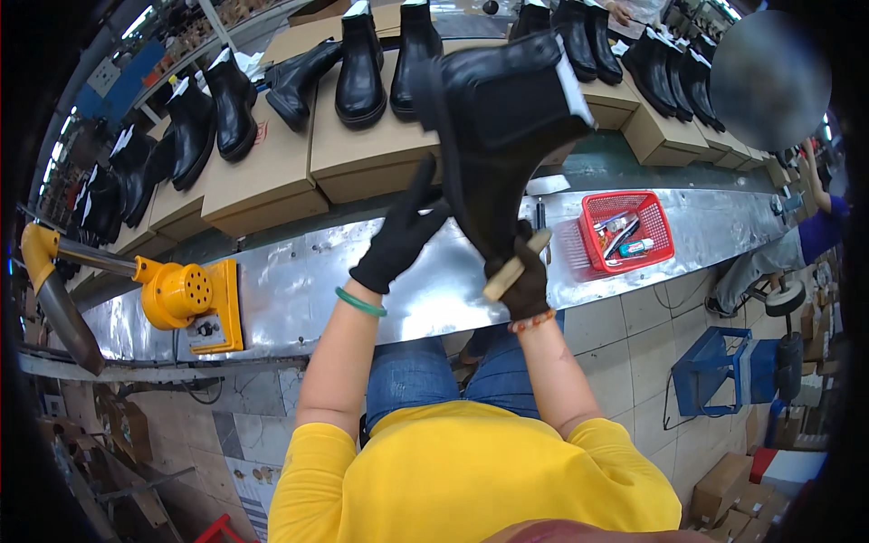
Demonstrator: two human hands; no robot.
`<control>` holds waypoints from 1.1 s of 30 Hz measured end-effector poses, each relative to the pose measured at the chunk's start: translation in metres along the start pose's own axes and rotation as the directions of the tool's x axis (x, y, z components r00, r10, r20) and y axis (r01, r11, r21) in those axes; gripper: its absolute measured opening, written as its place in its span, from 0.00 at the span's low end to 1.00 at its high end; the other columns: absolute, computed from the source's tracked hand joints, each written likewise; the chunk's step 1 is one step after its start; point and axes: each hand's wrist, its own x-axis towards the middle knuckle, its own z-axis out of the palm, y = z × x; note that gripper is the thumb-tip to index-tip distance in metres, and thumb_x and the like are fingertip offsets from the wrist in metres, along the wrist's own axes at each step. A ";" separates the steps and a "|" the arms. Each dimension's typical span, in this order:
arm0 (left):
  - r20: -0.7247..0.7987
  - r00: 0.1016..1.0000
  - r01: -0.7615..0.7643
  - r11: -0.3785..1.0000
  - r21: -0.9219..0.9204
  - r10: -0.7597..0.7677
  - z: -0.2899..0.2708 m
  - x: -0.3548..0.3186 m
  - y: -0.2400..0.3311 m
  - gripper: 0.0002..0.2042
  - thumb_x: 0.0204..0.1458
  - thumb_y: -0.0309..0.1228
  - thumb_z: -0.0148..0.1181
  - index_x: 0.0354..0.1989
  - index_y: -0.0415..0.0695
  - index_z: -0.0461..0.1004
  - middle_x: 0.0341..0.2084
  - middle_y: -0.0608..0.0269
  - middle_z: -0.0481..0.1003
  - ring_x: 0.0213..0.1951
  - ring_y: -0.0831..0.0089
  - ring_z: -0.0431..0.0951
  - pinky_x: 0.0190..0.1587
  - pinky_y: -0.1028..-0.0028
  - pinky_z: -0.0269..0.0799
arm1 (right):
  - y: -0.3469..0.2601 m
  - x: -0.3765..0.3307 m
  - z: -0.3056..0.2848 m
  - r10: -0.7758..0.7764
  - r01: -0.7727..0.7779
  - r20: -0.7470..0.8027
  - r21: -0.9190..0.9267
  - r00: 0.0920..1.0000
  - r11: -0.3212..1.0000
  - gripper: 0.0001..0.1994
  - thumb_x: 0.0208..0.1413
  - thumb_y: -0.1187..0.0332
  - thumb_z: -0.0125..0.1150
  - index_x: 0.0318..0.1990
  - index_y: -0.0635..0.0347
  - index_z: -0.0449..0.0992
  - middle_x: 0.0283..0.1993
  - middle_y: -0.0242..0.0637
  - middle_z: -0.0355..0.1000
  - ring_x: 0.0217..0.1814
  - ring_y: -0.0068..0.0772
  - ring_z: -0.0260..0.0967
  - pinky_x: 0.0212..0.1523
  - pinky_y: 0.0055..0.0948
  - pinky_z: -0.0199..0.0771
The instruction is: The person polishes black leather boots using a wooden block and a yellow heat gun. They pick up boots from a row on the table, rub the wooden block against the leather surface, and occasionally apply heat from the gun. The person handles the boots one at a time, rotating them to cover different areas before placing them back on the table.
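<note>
Metal-topped bench (pixel 281 271) in a crowded shoe workshop: a worker in a yellow shirt handles a black boot (pixel 516 118), raised over the bench with its toe downward and white paper showing at its opening. The right hand (pixel 527 282), in a dark glove, grips a pale wooden handle (pixel 503 280) by the boot's toe. The left hand (pixel 398 244), in a black glove, is open, fingers extended toward the boot's sole; whether they touch it cannot be told. Just right of the hands, a red basket (pixel 667 231) on the bench holds a tube and other small items. At left stands a yellow machine (pixel 186 294). Along the far side, more black boots (pixel 360 72) line up on brown boxes (pixel 367 167). At far right, a co-worker in purple (pixel 819 231) is near a blue stand (pixel 756 371) on the tiled floor (pixel 625 357).
</note>
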 end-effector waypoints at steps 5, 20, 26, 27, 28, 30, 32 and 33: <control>0.034 0.989 0.114 0.893 0.436 -0.143 0.006 -0.025 -0.036 0.35 0.51 0.47 0.59 0.65 0.49 0.53 0.66 0.50 0.47 0.66 0.53 0.50 0.64 0.61 0.50 | -0.054 0.076 0.050 -0.314 0.287 -0.104 -0.214 0.944 0.934 0.20 0.51 0.72 0.59 0.53 0.47 0.66 0.46 0.33 0.69 0.40 0.32 0.71 0.34 0.28 0.75; -0.328 0.943 0.318 0.124 0.940 0.065 -0.049 0.058 -0.083 0.37 0.48 0.56 0.52 0.67 0.61 0.49 0.67 0.45 0.33 0.65 0.33 0.27 0.60 0.36 0.32 | -0.067 0.191 0.024 -0.538 0.368 0.160 -0.879 0.828 0.303 0.33 0.49 0.54 0.66 0.59 0.58 0.61 0.41 0.35 0.70 0.34 0.24 0.70 0.34 0.24 0.71; -0.374 0.919 0.362 0.112 0.925 0.124 -0.049 0.082 -0.110 0.38 0.47 0.57 0.53 0.67 0.61 0.48 0.67 0.45 0.30 0.63 0.29 0.21 0.55 0.28 0.25 | -0.070 0.234 0.012 -0.608 0.459 0.289 -0.877 0.739 0.140 0.37 0.47 0.48 0.65 0.59 0.61 0.61 0.50 0.41 0.68 0.46 0.31 0.69 0.43 0.28 0.70; -0.369 0.924 0.360 0.099 0.928 0.102 -0.049 0.091 -0.112 0.39 0.46 0.57 0.54 0.67 0.61 0.48 0.67 0.44 0.30 0.63 0.29 0.21 0.54 0.27 0.24 | -0.073 0.244 0.005 -0.621 0.468 0.313 -0.878 0.719 0.098 0.38 0.46 0.46 0.65 0.59 0.62 0.62 0.52 0.41 0.67 0.49 0.32 0.68 0.45 0.29 0.70; -0.365 0.924 0.354 0.106 0.929 0.113 -0.052 0.098 -0.112 0.40 0.45 0.57 0.54 0.67 0.61 0.48 0.67 0.45 0.31 0.63 0.29 0.22 0.56 0.29 0.26 | -0.074 0.251 0.010 -0.639 0.442 0.342 -0.897 0.689 -0.003 0.38 0.46 0.46 0.64 0.58 0.63 0.62 0.53 0.43 0.67 0.54 0.34 0.65 0.50 0.31 0.67; -0.378 0.924 0.372 0.090 0.924 0.060 -0.057 0.112 -0.109 0.41 0.45 0.56 0.55 0.67 0.62 0.47 0.67 0.46 0.31 0.64 0.30 0.23 0.58 0.31 0.28 | -0.077 0.267 0.013 -0.613 0.437 0.320 -0.898 0.723 0.046 0.37 0.47 0.47 0.64 0.58 0.63 0.62 0.53 0.44 0.67 0.54 0.36 0.66 0.52 0.32 0.66; -0.394 0.919 0.393 0.051 0.918 0.019 -0.065 0.123 -0.107 0.43 0.43 0.56 0.57 0.68 0.63 0.44 0.68 0.48 0.33 0.64 0.31 0.25 0.59 0.34 0.32 | -0.072 0.274 0.032 -0.541 0.389 0.237 -0.902 0.807 0.186 0.36 0.48 0.49 0.64 0.59 0.63 0.61 0.55 0.46 0.66 0.57 0.41 0.64 0.56 0.33 0.61; -0.382 0.924 0.382 0.051 0.923 -0.007 -0.068 0.129 -0.104 0.43 0.43 0.57 0.57 0.68 0.64 0.44 0.68 0.48 0.33 0.64 0.31 0.25 0.59 0.34 0.32 | -0.073 0.282 0.030 -0.557 0.389 0.254 -0.911 0.791 0.137 0.36 0.48 0.49 0.64 0.59 0.63 0.61 0.56 0.46 0.66 0.58 0.42 0.63 0.57 0.33 0.61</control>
